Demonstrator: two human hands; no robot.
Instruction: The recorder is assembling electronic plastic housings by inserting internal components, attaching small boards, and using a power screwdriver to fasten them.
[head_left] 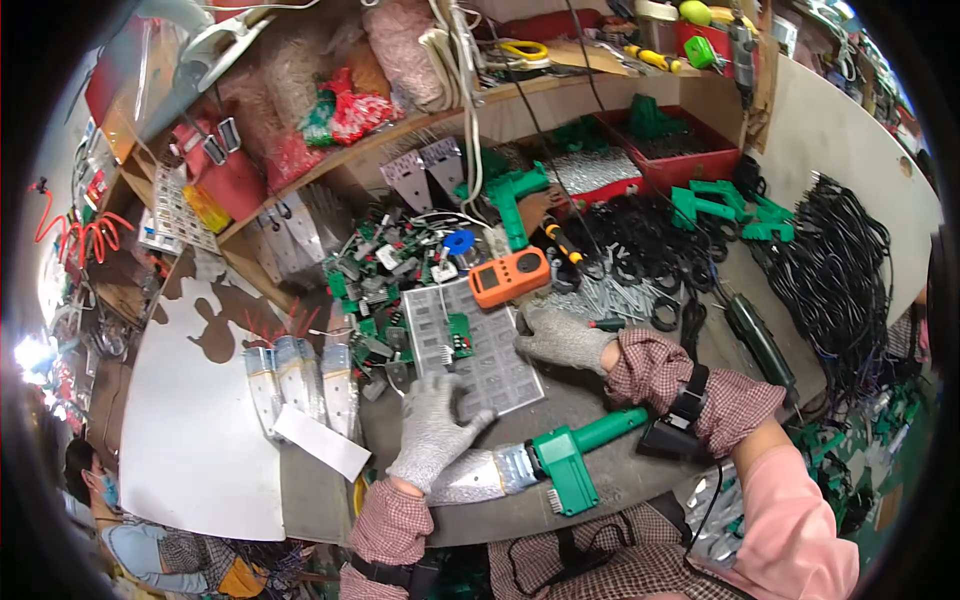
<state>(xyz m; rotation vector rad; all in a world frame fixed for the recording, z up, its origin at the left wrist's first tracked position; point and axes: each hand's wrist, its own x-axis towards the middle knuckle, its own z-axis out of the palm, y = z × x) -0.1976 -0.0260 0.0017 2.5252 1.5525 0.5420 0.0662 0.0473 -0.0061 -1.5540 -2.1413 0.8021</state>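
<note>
My left hand (440,425), in a grey knit glove, is open at the lower left edge of a flat grey tray (505,365), thumb spread to the right. A small green circuit board (459,335) lies on that tray. To the tray's right, my gloved right hand (565,338) has its fingers curled beside loose screws (615,297); what they hold, if anything, is hidden. A dark green handle (606,324) shows just behind this hand. Nearest me lies a green pistol-shaped tool (568,470), its flat end in clear wrap. An orange meter (509,277) rests across the tray's far edge.
Green circuit boards and parts (375,290) are heaped left of the tray. Black rings (640,235), a bundle of black cables (835,260) and a dark green screwdriver-like tool (760,345) lie right. Wrapped metal plates (300,385) and a white strip (322,442) lie left. Cords hang overhead.
</note>
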